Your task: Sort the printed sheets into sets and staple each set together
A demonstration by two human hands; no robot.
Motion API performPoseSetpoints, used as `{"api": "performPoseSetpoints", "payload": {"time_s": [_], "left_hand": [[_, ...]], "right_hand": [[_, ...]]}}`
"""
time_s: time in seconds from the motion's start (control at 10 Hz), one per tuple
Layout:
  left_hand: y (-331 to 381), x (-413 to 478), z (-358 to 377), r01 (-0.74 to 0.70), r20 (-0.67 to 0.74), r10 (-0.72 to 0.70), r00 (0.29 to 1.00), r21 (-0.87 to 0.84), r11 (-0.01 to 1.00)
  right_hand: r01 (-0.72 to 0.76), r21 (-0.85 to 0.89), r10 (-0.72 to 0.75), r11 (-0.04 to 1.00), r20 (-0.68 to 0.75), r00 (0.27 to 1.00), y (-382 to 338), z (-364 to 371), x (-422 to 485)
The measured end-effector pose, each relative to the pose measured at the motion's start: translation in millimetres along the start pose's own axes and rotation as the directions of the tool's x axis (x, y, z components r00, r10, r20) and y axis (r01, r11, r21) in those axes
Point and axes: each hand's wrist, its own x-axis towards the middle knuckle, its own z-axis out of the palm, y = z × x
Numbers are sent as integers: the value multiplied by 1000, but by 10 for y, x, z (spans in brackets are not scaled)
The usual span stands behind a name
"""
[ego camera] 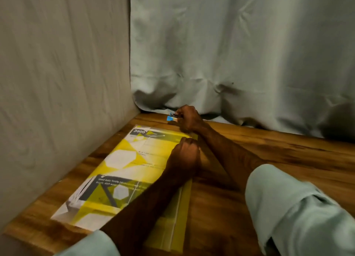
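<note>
A stack of yellow, white and grey printed sheets lies on the wooden table, running from the near left toward the far corner. My right hand grips a small blue stapler at the far top corner of the stack. My left hand rests on the right part of the sheets with its fingers curled in a fist; whether it pinches the paper is hidden. Both forearms cross over the stack's right edge.
A grey cloth-covered wall stands close on the left. A pale crumpled curtain hangs along the table's far edge. Bare wood shows to the right of the sheets.
</note>
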Motion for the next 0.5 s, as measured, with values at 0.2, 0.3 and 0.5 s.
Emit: {"api": "performPoseSetpoints", "payload": {"time_s": [0.2,0.3,0.5], "left_hand": [[14,-3,-27,-25,-44,25,999,2,1000],[-16,27,-2,10,-5,-10,1000,7,1000],[-69,-12,105,18,-130,-15,991,22,1000]], "right_hand": [[0,-16,0,1000,-18,1000,121,314,96],[-1,22,0,1000,33,999,134,240,50],[-132,109,134,985,-16,991,434,-44,-394]]}}
